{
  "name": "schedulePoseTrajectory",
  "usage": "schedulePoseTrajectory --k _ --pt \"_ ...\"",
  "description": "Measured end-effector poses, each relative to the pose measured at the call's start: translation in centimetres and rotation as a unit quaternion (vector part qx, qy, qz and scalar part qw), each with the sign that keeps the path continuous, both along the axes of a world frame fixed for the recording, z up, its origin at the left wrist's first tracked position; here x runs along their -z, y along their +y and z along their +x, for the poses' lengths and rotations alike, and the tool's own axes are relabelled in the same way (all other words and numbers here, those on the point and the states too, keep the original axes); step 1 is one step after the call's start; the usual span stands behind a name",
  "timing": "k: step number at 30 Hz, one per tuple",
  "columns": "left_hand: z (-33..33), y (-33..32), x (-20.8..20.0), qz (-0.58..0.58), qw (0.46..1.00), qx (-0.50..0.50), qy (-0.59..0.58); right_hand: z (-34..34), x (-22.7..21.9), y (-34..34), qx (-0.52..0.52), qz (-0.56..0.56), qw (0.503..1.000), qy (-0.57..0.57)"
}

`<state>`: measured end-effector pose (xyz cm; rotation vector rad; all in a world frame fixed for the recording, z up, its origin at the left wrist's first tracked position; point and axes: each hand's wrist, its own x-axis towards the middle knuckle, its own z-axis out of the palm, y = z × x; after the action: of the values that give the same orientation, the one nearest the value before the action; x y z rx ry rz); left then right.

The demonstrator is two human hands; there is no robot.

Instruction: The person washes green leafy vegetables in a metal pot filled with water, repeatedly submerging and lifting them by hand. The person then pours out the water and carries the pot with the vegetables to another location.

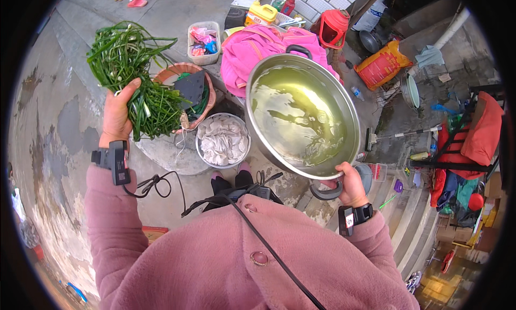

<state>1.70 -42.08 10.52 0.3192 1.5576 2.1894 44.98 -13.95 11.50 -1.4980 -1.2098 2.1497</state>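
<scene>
My left hand (119,112) is closed around a bunch of long green chives (121,54), raised at the left. The leaves hang over both sides of the hand. My right hand (350,187) grips the near edge of a wide steel pot (350,124), beside its dark loop handle (326,191). Tilted in the air, the pot carries yellowish-green water (293,113). Below, between hand and pot, stands a round basin (200,148) filled with crumpled whitish pieces. An orange-brown tub (211,103) with a dark flat piece in it sits partly behind the chives.
Pink cloth (236,57) lies behind the pot, near a clear plastic box (217,58) and a yellow jug (261,13). To the right are an orange sack (382,65), a mop (403,133) and steps (411,218). Black cables (161,181) hang across my front.
</scene>
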Motion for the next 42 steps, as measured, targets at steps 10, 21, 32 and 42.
schedulePoseTrajectory --k 10,21,32,42 --pt "-1.2 2.6 1.6 -0.03 0.999 0.012 -0.022 6.7 -0.7 5.6 0.1 0.034 0.993 -0.052" --pt "-1.0 4.1 2.4 -0.062 0.997 -0.001 -0.043 8.4 3.4 15.7 0.112 0.013 0.991 -0.071" --pt "-0.5 3.2 2.7 -0.11 0.992 -0.029 -0.058 2.5 3.7 21.3 0.028 0.011 0.991 -0.13" --pt "-0.2 2.1 4.7 -0.094 0.99 -0.057 -0.094 -1.2 1.8 23.5 -0.018 -0.015 0.986 -0.163"
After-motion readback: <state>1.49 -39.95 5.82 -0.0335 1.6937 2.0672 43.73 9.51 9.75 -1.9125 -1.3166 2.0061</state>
